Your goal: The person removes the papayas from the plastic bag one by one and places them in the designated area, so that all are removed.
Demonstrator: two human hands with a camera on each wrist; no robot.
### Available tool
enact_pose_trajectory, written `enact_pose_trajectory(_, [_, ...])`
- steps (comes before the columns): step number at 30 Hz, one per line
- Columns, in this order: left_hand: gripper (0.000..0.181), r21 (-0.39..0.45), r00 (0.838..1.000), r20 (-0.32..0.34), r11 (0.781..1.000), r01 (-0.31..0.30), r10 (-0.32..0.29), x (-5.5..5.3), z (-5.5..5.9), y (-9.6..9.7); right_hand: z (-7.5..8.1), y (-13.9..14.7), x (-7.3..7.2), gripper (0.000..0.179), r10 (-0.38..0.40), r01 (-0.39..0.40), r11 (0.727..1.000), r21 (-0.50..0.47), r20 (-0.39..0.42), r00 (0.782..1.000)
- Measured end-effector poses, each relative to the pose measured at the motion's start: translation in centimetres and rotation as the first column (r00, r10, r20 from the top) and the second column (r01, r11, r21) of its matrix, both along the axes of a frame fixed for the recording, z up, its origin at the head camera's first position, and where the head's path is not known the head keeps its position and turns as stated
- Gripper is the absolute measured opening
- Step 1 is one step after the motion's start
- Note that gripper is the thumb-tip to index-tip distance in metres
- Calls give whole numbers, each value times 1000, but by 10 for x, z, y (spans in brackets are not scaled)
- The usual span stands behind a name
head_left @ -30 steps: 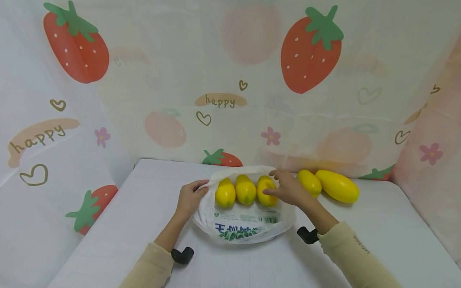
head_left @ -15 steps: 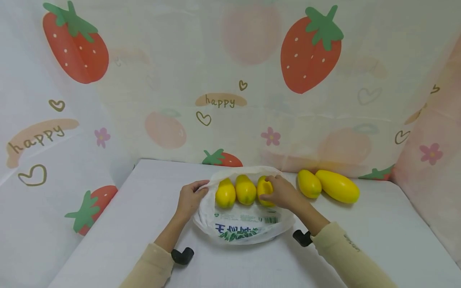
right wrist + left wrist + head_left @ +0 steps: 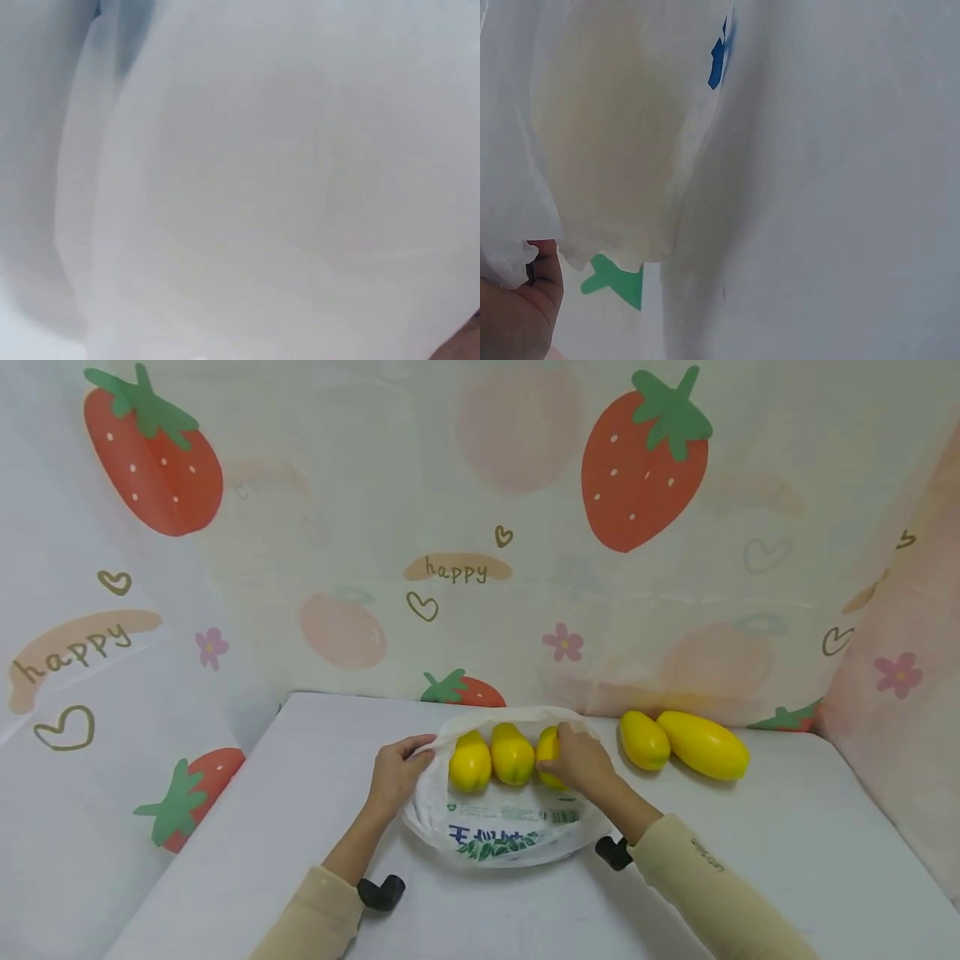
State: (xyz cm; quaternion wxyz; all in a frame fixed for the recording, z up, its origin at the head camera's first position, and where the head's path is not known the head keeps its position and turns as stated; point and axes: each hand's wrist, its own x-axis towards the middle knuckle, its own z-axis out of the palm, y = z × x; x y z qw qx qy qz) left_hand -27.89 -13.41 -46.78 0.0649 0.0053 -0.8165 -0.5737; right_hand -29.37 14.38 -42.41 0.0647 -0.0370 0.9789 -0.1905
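A white plastic bag (image 3: 510, 857) with green leaf print lies with its mouth wide. Three yellow papayas sit in a row inside: a left papaya (image 3: 470, 764), a middle papaya (image 3: 512, 754) and a right papaya (image 3: 548, 747). My left hand (image 3: 393, 775) pinches the bag's left rim between thumb and fingers. In the left wrist view that hand (image 3: 521, 311) grips the crumpled edge. My right hand (image 3: 585, 766) reaches over the bag's right rim, its thumb and fingers around the right papaya, partly hiding it. White plastic fills most of the right wrist view.
Right of the bag, a yellow papaya (image 3: 644, 741) and a larger, longer yellow fruit (image 3: 705, 745) lie side by side on the white table (image 3: 787, 843). A strawberry-printed cloth (image 3: 465, 635) stands behind the table and at both sides.
My right hand has moved left, and its fingers have closed in around the right papaya, covering more of it. The left hand stays at the bag's rim.
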Motion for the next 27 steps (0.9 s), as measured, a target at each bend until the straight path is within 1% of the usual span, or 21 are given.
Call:
enact_pose_trajectory(8, [28, -14, 1000, -11, 1000, -6, 6, -1, 2, -1, 2, -3, -4, 68, 2, -3, 1000, -23, -15, 1000])
enact_pose_trajectory(14, [27, -16, 1000, -10, 1000, -6, 6, -1, 2, 0, 0, -1, -4, 68, -10, 9, 998, -60, -8, 1000])
enact_pose_trajectory(20, [27, -19, 1000, -8, 1000, -8, 8, -1, 0, 1, -1, 1, -1, 71, -11, 12, 998, -65, 7, 1000])
enact_pose_trajectory(27, [27, -16, 1000, -6, 1000, -13, 13, -1, -2, 0, 8, 4, 5, 72, 8, -6, 998, -60, 32, 999])
